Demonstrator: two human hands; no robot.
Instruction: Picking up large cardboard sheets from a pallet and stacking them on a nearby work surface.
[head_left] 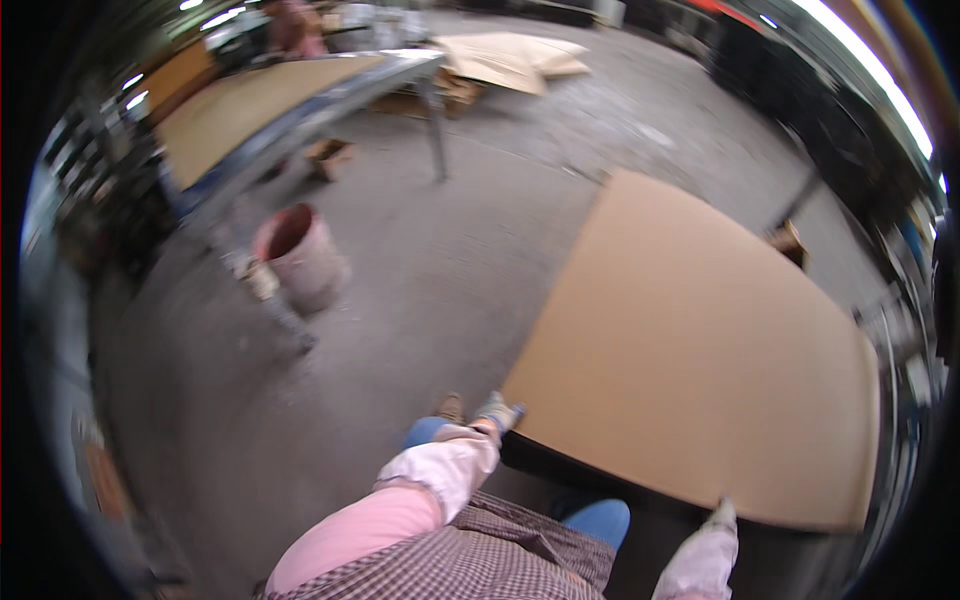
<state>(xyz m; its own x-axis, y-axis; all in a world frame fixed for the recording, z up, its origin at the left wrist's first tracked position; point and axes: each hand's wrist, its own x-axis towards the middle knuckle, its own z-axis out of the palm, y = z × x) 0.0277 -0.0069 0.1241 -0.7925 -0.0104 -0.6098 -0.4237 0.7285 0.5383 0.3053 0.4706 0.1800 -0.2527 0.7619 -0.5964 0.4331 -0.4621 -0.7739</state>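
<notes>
Two gloved hands, left hand [497, 409] and right hand [720, 515], grip the cardboard sheet [690, 350].

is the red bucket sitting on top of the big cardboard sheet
No, the red bucket stands on the concrete floor to the left, well apart from the cardboard sheet that both gloved hands grip.

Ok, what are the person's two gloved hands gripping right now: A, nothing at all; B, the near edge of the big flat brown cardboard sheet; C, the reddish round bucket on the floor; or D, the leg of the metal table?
B: the left hand grips the near corner and the right hand the near edge of the big flat brown cardboard sheet, while the reddish round bucket stands apart on the concrete floor.
</notes>
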